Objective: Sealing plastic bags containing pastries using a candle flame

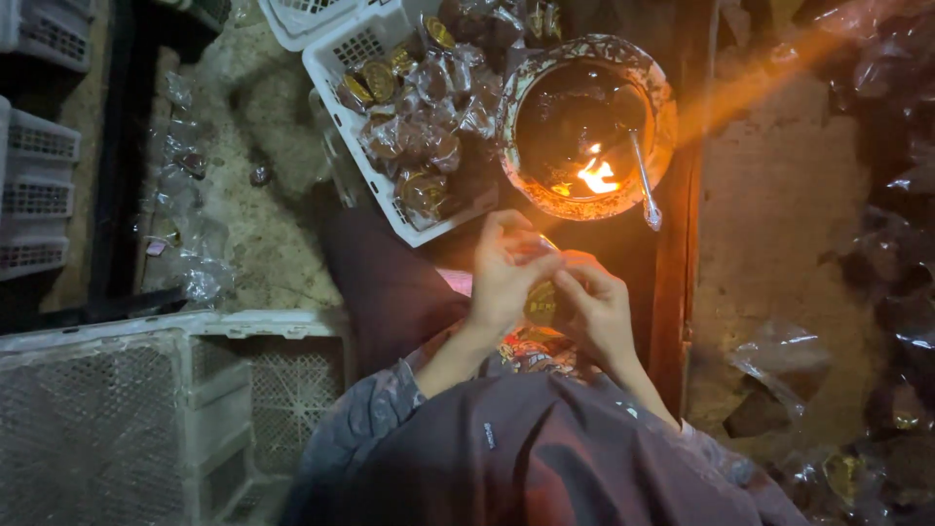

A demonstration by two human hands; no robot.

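**Head view: two bare hands pinch a small wrapped sweet beside a burning bowl**

Head cam, looking straight down at a seated person's lap. Both hands meet at centre frame. Left hand [504, 278] has fingers curled together, tips pressed on a small dark round sweet in clear plastic wrap [542, 300]. Right hand [596, 310] closes on the same piece from the other side, thumb and fingers clamped on the wrap. So the sweet sits between the two hands, just above the lap, partly hidden by fingers; can't tell how the wrap is folded.

Under the wrists: a bright red-and-yellow printed packet [531, 349] on the lap, mostly covered by the forearms. Below that, the person's dark clothing w/ grey patterned sleeves [375, 414].

Just beyond the hands, top centre: a round rusty metal bowl [662, 97] w/ dark contents and a small orange flame [596, 176] burning inside. A thin metal spoon [644, 181] leans on its rim, handle end hanging outside.

Touching the bowl's left side: a white perforated plastic basket [336, 93] heaped w/ many more dark wrapped sweets [419, 117], some w/ gold labels.

Bottom left: an upturned white plastic mesh crate [146, 419]. Far left edge: more white crates stacked [39, 175]. Loose clear wrappers [190, 258] scattered on the rough concrete floor [273, 234]. Right side: more crumpled clear plastic bags [779, 370], dim.
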